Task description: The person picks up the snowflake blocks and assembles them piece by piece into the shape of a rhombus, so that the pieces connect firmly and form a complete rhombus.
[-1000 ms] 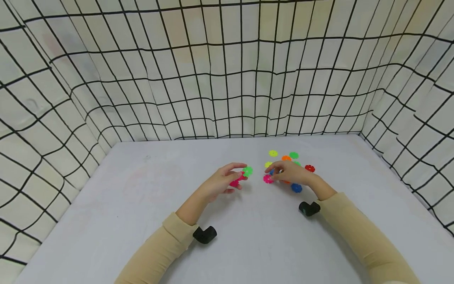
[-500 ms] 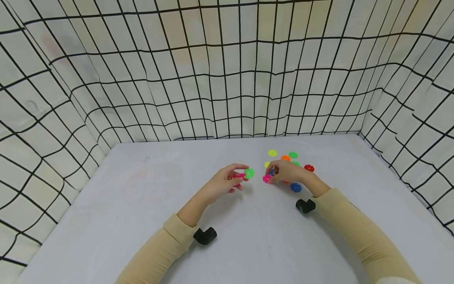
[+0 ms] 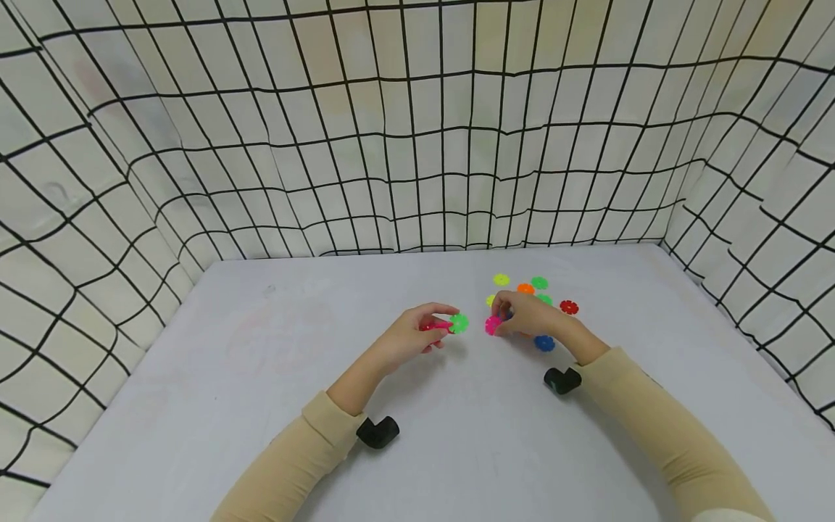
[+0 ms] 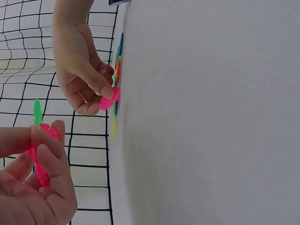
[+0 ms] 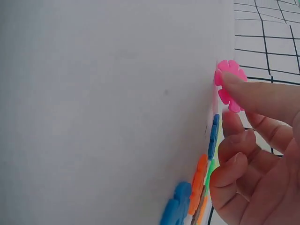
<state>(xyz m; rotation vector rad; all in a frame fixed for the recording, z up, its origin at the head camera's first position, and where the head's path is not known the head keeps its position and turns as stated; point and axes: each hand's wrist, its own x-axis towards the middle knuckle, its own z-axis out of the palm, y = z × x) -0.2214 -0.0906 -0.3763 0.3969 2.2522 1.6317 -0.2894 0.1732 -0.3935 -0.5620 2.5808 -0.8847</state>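
In the head view my left hand [image 3: 407, 335] holds a small cluster of flower-shaped interlocking discs. A green disc [image 3: 459, 323] sticks out beyond the fingertips, and the left wrist view shows pink discs [image 4: 42, 173] between thumb and fingers, partly hidden by them. My right hand [image 3: 531, 316] pinches one pink disc [image 5: 230, 68] by its edge, tilted up from the table surface. Thumb and index finger do the pinching while the other fingers curl below. A gap separates this pink disc from the left hand's cluster.
Loose discs lie around and behind the right hand: blue [image 3: 544, 344], red [image 3: 569, 307], orange [image 3: 525, 288], green [image 3: 539, 283] and yellow [image 3: 501, 279]. Black net [image 3: 443, 156] over white walls bounds the white table [image 3: 450, 449]. Black wrist devices [image 3: 378, 433] hang at both cuffs.
My right thumb and index finger have closed on the pink disc and tipped it up. The left hand has turned slightly, bringing the green disc a little right and nearer.
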